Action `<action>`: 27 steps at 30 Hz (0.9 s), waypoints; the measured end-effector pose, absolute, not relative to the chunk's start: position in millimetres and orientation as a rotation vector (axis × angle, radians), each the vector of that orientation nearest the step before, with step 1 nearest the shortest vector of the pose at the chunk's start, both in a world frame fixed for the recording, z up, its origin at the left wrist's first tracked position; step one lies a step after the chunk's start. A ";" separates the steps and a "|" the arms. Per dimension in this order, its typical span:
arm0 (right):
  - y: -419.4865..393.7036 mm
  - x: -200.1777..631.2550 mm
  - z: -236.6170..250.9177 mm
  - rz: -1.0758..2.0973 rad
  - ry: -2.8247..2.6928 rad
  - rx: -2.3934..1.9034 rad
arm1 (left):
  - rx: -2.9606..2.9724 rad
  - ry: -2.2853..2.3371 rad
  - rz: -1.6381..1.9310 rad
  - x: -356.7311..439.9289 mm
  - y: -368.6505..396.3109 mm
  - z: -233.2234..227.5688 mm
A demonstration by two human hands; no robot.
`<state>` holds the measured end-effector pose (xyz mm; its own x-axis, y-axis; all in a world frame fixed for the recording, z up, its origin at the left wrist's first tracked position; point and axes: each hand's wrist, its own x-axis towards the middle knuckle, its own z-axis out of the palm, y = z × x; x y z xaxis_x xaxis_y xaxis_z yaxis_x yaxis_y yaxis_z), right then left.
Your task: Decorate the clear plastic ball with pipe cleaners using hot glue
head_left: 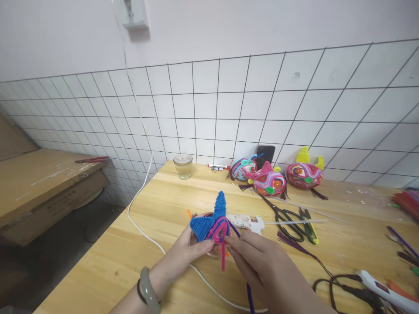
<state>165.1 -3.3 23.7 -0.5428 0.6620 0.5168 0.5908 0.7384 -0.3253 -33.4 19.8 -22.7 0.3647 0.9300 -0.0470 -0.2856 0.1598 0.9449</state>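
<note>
Workpiece: a pipe-cleaner figure (212, 224) with two blue pointed ears and a pink/purple wound body, held just above the wooden desk (157, 209), near its front edge. Left hand (193, 248) cups it from the left and below, fingers closed around the blue ear side, which looks like pure support so the piece doesn't rotate. Right hand (258, 261) comes in from the right, fingertips pressed together on the figure's front where a loose pink strand (223, 255) hangs down; a purple pipe cleaner (249, 296) runs under that hand toward the camera. Exactly which strand the right fingers pinch: cannot tell, they overlap. Directly behind the figure lies a white glue gun (245, 221), nozzle side close, probably parked there for quick reach. Right of the figure: black scissors (291, 220), within arm's range. Behind the figure, against the tiled wall (203, 104), three finished figures (271, 179) in a row, with a dark phone (266, 155) leaning upright behind them, likely a reference. A glass jar (183, 165) sits behind-left of the figure. A white cable (147, 237) trails left of it across the desk.
</note>
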 end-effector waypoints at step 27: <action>-4.0 163.3 29.4 -0.168 -2.253 -0.917 | 0.960 0.673 1.000 -27.9 17.3 -10.4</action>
<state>163.3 -4.0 29.4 -0.5135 0.5681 0.6431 0.6573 0.7422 -0.1307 -27.9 17.3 -10.4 0.4066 0.9125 -0.0442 -0.3851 0.2151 0.8975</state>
